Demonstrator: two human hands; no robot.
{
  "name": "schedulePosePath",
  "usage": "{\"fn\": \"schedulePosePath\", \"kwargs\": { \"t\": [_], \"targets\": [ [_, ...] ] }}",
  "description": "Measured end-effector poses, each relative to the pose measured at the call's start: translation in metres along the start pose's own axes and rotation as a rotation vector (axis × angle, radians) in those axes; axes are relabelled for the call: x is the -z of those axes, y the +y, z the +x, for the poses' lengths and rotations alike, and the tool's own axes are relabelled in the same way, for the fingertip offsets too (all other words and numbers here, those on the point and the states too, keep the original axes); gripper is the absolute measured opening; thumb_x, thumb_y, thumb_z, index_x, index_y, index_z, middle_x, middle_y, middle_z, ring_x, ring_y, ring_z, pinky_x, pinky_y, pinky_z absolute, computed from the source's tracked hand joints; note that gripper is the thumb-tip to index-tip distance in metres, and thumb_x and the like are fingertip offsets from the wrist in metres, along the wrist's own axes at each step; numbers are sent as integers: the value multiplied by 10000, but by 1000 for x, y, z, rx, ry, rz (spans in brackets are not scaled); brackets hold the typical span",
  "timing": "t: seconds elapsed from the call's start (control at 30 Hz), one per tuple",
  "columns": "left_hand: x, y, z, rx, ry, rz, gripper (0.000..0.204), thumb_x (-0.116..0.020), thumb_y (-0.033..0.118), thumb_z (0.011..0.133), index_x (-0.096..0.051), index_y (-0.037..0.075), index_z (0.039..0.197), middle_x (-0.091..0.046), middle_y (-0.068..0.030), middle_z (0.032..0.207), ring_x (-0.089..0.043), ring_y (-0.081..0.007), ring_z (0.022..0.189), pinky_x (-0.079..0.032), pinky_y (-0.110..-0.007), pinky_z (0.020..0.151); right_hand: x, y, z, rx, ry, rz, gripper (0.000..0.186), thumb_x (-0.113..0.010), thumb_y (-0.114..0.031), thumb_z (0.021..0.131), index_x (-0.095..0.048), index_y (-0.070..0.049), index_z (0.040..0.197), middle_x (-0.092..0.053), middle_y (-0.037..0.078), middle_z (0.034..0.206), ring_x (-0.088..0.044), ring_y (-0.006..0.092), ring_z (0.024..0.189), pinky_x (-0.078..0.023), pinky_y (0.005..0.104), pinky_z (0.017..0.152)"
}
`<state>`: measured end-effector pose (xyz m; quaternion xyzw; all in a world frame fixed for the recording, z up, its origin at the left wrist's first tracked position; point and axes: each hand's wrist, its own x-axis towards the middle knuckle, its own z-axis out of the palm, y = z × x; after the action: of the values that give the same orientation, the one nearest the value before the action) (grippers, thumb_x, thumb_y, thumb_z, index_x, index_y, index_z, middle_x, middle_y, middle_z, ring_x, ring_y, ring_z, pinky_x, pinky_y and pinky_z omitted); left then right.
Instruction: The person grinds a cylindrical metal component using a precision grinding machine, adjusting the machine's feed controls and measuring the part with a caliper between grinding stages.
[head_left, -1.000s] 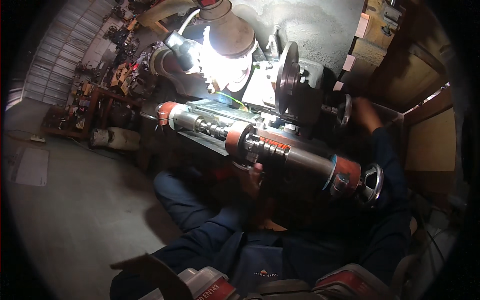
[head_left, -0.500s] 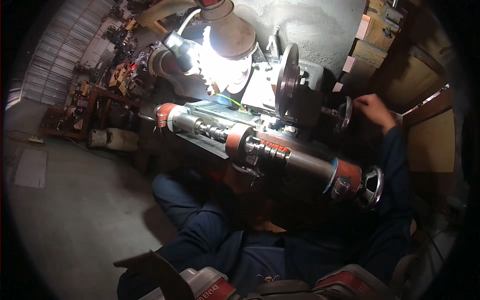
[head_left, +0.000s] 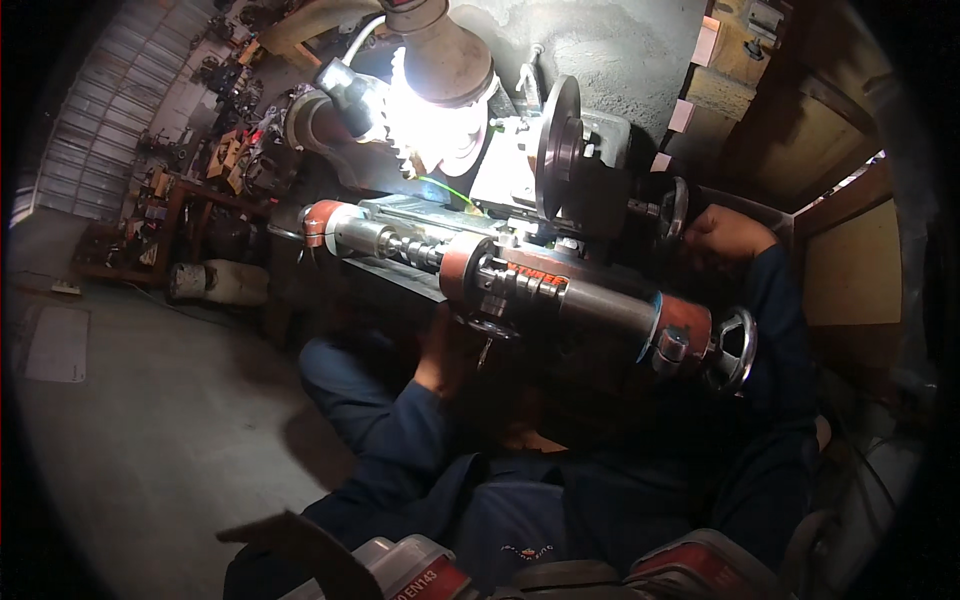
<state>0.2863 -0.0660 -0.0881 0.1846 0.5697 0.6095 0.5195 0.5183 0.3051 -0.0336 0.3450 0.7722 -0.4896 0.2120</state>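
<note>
A shaft with several lobes, like a camshaft (head_left: 415,250), lies in the bench machine, running through a red middle support (head_left: 460,272) between a red left end holder (head_left: 325,227) and a red right holder (head_left: 687,325). At the rear right, my right hand (head_left: 735,235) is closed at the rim of an upright handwheel (head_left: 675,215); its fingertips are in shadow. My left hand (head_left: 435,355) reaches up beneath the front of the machine, beside the small handwheel (head_left: 492,328) under the middle support. Darkness hides its fingers.
Behind the shaft stands a large round disc (head_left: 560,148), edge-on. A bright lamp (head_left: 440,120) glares at the rear left. Another handwheel (head_left: 738,350) sticks out at the right end. Cluttered shelving (head_left: 175,235) and a pale canister (head_left: 225,282) lie farther left.
My left hand has come up into view under the machine's front. My right hand has moved down and left along the rear handwheel. The whole view has shifted slightly.
</note>
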Motion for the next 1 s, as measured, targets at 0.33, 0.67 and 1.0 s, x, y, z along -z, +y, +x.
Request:
{"fn": "schedulePosePath", "kwargs": {
  "t": [0.33, 0.67, 1.0],
  "targets": [
    [-39, -70, 18, -465, 497, 536, 734, -556, 591, 854, -382, 85, 1355, -503, -149, 1262, -534, -331, 1117, -485, -509, 921, -13, 8, 22, 5, -56, -84, 214, -560, -188, 895, -702, -50, 978, -691, 66, 821, -626, 168, 688, -491, 320, 609],
    [12, -59, 26, -255, 200, -345, 708, -628, 489, 841, -394, 51, 1346, -512, -170, 1270, -539, -310, 1131, -479, -462, 923, 13, 22, 33, 346, 489, -238, 180, -679, -153, 793, -704, 2, 883, -689, 179, 852, -665, 318, 786, -502, 388, 731],
    [27, -6, 20, 193, -120, -183, 694, -699, 387, 828, -407, 17, 1337, -521, -191, 1277, -543, -290, 1146, -474, -415, 924, 18, 46, 47, 360, 694, -218, 207, -663, -185, 846, -710, -10, 945, -694, 174, 865, -678, 301, 808, -500, 383, 712]
  ]
}}
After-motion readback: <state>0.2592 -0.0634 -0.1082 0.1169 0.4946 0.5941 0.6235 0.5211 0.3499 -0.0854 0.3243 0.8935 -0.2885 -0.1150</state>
